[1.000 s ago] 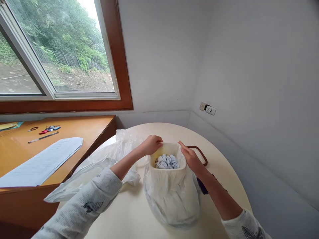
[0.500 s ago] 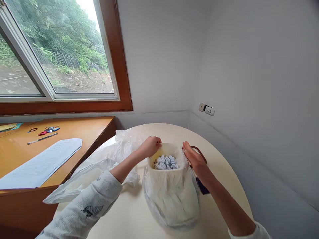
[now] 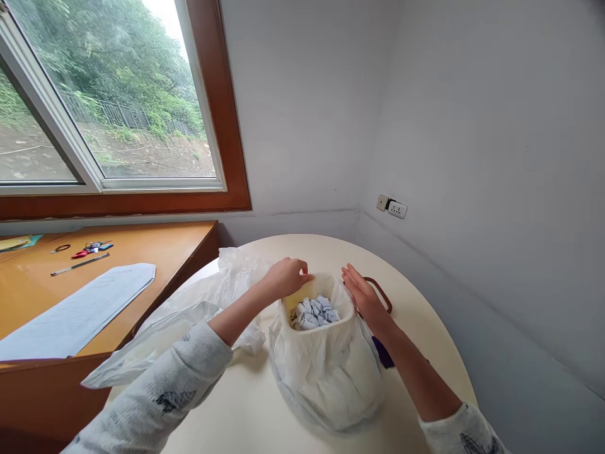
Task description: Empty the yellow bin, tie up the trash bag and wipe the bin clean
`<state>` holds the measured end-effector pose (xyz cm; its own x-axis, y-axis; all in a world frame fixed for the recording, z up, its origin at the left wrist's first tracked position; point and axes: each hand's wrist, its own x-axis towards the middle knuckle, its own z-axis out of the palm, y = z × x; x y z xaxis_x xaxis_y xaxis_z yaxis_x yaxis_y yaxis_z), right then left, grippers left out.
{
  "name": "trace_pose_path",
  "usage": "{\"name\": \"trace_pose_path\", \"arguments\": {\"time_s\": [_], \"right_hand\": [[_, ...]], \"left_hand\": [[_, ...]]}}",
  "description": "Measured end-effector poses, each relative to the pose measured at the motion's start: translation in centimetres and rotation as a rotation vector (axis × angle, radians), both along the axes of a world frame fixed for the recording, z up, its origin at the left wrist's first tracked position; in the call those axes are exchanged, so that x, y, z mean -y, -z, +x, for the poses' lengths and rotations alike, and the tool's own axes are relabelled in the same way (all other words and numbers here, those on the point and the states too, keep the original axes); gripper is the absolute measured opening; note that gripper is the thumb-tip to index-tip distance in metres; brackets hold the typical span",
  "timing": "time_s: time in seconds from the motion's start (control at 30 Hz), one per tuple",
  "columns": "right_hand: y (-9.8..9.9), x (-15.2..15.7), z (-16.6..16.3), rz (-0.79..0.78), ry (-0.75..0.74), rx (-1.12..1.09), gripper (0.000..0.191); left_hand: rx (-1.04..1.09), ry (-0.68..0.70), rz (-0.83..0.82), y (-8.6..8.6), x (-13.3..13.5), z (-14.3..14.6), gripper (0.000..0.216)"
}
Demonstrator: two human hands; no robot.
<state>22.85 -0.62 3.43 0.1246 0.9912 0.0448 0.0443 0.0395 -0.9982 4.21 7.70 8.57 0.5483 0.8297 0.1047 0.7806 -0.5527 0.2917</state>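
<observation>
A small bin lined with a white plastic bag stands on the round cream table, with crumpled blue-and-white paper inside. My left hand pinches the bag's rim at the far left of the opening. My right hand rests against the rim on the right, fingers stretched out along the plastic. Both arms wear grey patterned sleeves.
Another loose clear plastic bag lies to the left of the bin. A brown loop handle and something purple lie behind my right arm. A wooden desk at left holds paper, a pen and keys. A wall socket sits at right.
My right hand has shifted slightly along the right rim. The bag's rim has been tugged and the bin has turned a little. My left hand stays on the far-left rim.
</observation>
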Motion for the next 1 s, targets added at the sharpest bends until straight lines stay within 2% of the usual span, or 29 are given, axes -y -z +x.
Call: {"name": "trace_pose_path", "arguments": {"time_s": [0.17,0.33,0.43,0.57,0.7,0.8,0.9,1.0], "right_hand": [[-1.8,-1.7,0.1,0.020,-0.172,0.163,0.080],[-2.2,-2.5,0.2,-0.013,-0.234,0.350,0.056],[-1.9,-1.6,0.7,0.006,-0.254,0.365,0.053],[-1.5,0.2,1.5,-0.021,-0.241,0.345,0.054],[-1.1,1.1,1.9,-0.003,-0.226,0.336,0.054],[-0.9,1.6,2.0,0.021,-0.151,0.258,0.062],[-0.9,2.4,2.0,0.076,-0.102,0.214,0.065],[-0.8,3.2,1.8,0.079,-0.130,0.217,0.063]], "left_hand": [[0.013,0.146,-0.016,-0.1,-0.2,1.1,0.028],[-0.015,0.259,0.006,0.2,-0.2,0.6,0.038],[-0.048,0.283,0.020,0.3,0.0,0.1,0.047],[-0.054,0.239,-0.017,0.3,0.3,0.1,0.047],[-0.089,0.188,-0.040,0.0,0.6,0.2,0.035],[-0.110,0.146,-0.062,-0.5,0.8,-0.3,0.034],[-0.111,0.103,-0.098,-1.0,1.0,-1.1,0.039],[-0.098,0.060,-0.172,-1.2,1.0,-1.6,0.048]]}}
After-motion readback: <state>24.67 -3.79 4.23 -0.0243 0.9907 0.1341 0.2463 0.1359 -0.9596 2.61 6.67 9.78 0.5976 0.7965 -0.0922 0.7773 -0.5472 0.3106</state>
